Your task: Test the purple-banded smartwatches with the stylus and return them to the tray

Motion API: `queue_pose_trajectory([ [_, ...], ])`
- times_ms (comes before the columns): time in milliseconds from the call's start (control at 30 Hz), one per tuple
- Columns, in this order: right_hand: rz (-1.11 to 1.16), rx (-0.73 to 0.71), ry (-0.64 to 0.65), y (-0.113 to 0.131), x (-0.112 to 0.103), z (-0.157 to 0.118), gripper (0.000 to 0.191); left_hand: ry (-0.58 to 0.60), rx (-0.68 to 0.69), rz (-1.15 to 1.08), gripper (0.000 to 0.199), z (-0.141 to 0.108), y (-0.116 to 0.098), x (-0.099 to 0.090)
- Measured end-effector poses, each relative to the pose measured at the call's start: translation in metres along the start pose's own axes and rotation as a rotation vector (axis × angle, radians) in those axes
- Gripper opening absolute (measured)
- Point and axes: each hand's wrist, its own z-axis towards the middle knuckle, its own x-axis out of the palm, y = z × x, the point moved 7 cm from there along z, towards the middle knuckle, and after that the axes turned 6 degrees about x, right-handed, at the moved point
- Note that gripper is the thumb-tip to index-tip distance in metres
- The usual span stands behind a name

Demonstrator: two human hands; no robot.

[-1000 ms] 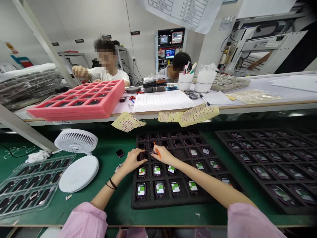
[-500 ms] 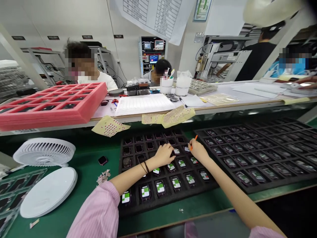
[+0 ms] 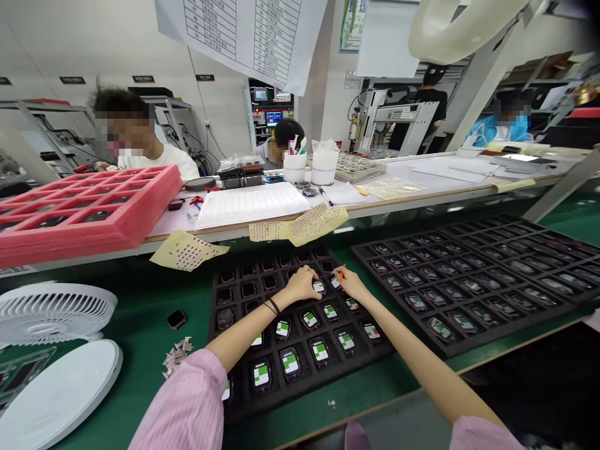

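Observation:
A black foam tray point(image 3: 338, 372) lies on the green bench and holds smartwatches in its compartments. Several in the nearer rows show lit green-and-white screens; those in the far rows are dark. My left hand point(image 3: 302, 284) has thumb and fingers curved around the edge of a lit smartwatch point(image 3: 319, 287) in its slot. In my right hand point(image 3: 351, 285), the fingers pinch a thin orange tool point(image 3: 342, 274), whose exact kind I cannot make out. Its lower end is hidden at another lit smartwatch point(image 3: 335, 283), close beside the left hand.
Another black foam tray point(image 3: 450, 347) of watches sits on the right. At left are a white fan point(image 3: 60, 306) with its round base point(image 3: 70, 400), a loose watch point(image 3: 177, 319) and paper scraps point(image 3: 177, 356). A shelf above carries a pink foam tray point(image 3: 140, 215); co-workers are beyond.
The camera view has shifted, moving the scene leftward. Both hands stay at the same pair of watches; the orange tool now shows lower, against the right fingers.

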Motion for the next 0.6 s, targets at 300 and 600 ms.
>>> queue_pose_trajectory([
  [300, 0.419, 0.054, 0.193, 0.031, 0.0, -0.013, 0.027, -0.113, -0.048, -0.61, 0.046, -0.061, 0.009, -0.041],
  [600, 0.69, -0.103, 0.535, 0.127, 0.05, -0.049, 0.036, -0.34, -0.049, -0.696, 0.043, -0.121, 0.002, -0.092],
])
